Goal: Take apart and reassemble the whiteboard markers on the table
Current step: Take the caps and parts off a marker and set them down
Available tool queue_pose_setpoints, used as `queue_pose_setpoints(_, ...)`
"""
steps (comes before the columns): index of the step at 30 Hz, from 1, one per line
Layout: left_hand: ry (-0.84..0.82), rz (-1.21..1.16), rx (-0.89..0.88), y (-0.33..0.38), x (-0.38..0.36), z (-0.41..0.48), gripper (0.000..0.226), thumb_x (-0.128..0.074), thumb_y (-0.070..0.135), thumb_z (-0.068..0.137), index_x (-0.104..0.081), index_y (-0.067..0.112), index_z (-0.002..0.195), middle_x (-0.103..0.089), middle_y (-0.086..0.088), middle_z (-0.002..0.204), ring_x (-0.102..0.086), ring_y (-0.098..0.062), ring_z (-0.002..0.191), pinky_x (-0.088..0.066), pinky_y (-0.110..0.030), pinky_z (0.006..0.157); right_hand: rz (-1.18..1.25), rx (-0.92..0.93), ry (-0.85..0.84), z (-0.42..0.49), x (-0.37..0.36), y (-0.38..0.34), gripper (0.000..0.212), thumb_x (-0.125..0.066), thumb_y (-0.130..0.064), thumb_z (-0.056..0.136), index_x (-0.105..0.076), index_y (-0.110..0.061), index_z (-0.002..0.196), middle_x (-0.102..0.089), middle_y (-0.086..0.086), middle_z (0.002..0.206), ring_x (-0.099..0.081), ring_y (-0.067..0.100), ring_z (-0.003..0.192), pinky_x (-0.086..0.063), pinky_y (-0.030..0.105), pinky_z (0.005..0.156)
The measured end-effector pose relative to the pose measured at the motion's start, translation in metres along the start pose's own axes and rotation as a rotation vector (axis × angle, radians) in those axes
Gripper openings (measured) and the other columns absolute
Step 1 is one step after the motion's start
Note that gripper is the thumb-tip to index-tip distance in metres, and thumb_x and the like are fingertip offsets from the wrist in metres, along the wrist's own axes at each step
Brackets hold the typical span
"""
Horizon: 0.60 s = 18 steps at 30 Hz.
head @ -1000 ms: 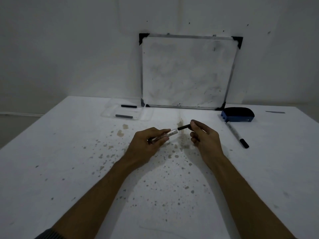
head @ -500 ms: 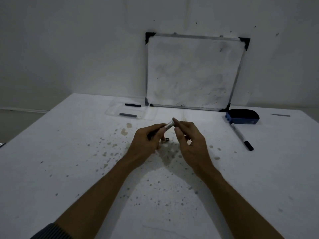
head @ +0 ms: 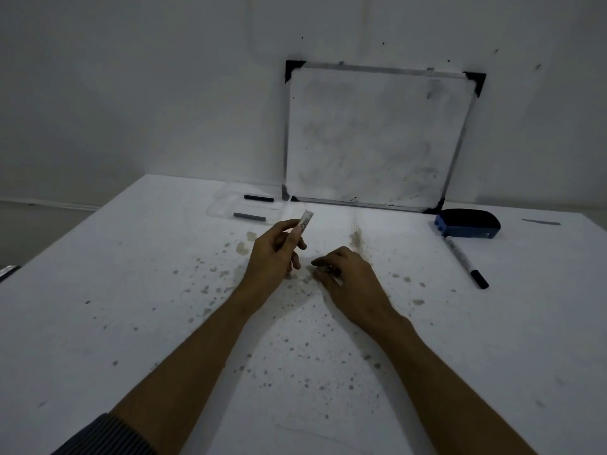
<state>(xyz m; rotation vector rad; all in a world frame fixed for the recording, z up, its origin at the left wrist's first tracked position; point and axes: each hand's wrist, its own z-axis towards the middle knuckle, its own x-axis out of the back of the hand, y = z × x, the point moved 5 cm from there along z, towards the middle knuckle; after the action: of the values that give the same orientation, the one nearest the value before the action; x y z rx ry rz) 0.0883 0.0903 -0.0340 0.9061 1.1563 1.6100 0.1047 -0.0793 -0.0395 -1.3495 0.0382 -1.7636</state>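
Fingers of the left hand [head: 272, 254] are curled round a pale marker barrel [head: 303, 224], held tilted with its printed upper end poking out above the knuckles toward the far wall. The right hand [head: 351, 280] lies low over the table [head: 98, 290], just beside the left but not touching it, fingers bent down around something small and dark [head: 331, 269] (too small and shadowed to name; it may be a tip or end piece of the same marker). Whether that hand is gripping the bit or only resting on it, I cannot tell.

Farther out, a second marker [head: 464, 262] lies whole and capped on the right side of the table, its near end dark, its far end close to a blue eraser [head: 466, 223]. At the back left, a clear tray [head: 223, 205] holds two short dark pieces [head: 249, 216], which look like caps or inner parts. A smudged whiteboard [head: 377, 136] leans against the wall behind.

Judging by this, the task is partway through: one marker appears to be in pieces, with the barrel in hand and parts set aside, while the capped marker looks untouched. Reassembly of the open one, and all work on the other, seems left to do.
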Motion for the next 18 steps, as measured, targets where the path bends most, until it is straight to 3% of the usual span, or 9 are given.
queue_pose_setpoints(2,-0.047,0.003,-0.014,0.002,-0.004,-0.003,0.018,-0.059,0.029,0.107,-0.067,0.028,0.122,-0.075,0.004,0.083,-0.064,-0.014,0.057,-0.05,-0.026,0.047,0.091,-0.117,0.051,-0.001,0.009,0.006,0.024,-0.064,-0.038,0.097,-0.073,-0.026,0.116,-0.066,-0.015,0.101,-0.06,-0.004,0.085,-0.044,0.006,0.075)
queue_pose_setpoints(4,-0.096,0.002,-0.021,0.004,-0.008,-0.006,0.02,-0.06,0.029,0.106,-0.066,0.027,0.125,-0.075,0.002,0.088,-0.065,-0.018,0.059,-0.05,-0.028,0.044,0.263,-0.247,0.115,-0.003,0.02,0.015,0.024,-0.066,-0.041,0.095,-0.074,-0.028,0.113,-0.071,-0.02,0.098,-0.064,-0.009,0.085,-0.046,0.004,0.073)
queue_pose_setpoints(7,-0.16,0.029,-0.028,0.006,-0.014,-0.012,0.022,-0.062,0.032,0.105,-0.067,0.033,0.126,-0.076,0.001,0.094,-0.065,-0.018,0.059,-0.048,-0.026,0.041,0.825,-0.487,0.147,-0.008,0.034,0.037,0.025,-0.075,-0.034,0.09,-0.077,-0.018,0.109,-0.079,-0.005,0.093,-0.073,0.005,0.084,-0.056,0.016,0.071)
queue_pose_setpoints(10,-0.271,0.073,-0.055,0.005,-0.023,-0.018,0.027,-0.062,0.035,0.105,-0.067,0.035,0.131,-0.077,0.002,0.096,-0.064,-0.015,0.059,-0.049,-0.021,0.046,1.343,-0.628,0.099,-0.011,0.04,0.047,0.037,-0.079,-0.024,0.083,-0.075,-0.003,0.112,-0.076,0.009,0.095,-0.071,0.014,0.077,-0.059,0.025,0.069)
queue_pose_setpoints(13,-0.359,0.122,-0.088,0.003,-0.03,-0.023,0.029,-0.064,0.039,0.103,-0.068,0.038,0.132,-0.077,0.001,0.095,-0.065,-0.012,0.058,-0.052,-0.019,0.052,1.44,-0.675,0.038,-0.011,0.039,0.05,0.039,-0.076,-0.025,0.081,-0.077,-0.004,0.114,-0.075,0.009,0.102,-0.07,0.013,0.075,-0.059,0.026,0.065)
queue_pose_setpoints(18,-0.411,0.122,-0.089,-0.002,-0.037,-0.026,0.03,-0.064,0.046,0.101,-0.068,0.045,0.13,-0.077,-0.001,0.094,-0.066,-0.014,0.058,-0.054,-0.022,0.055,1.383,-0.667,0.01,-0.011,0.034,0.048,0.026,-0.069,-0.022,0.094,-0.078,-0.005,0.112,-0.073,0.009,0.1,-0.068,0.014,0.075,-0.059,0.028,0.072)
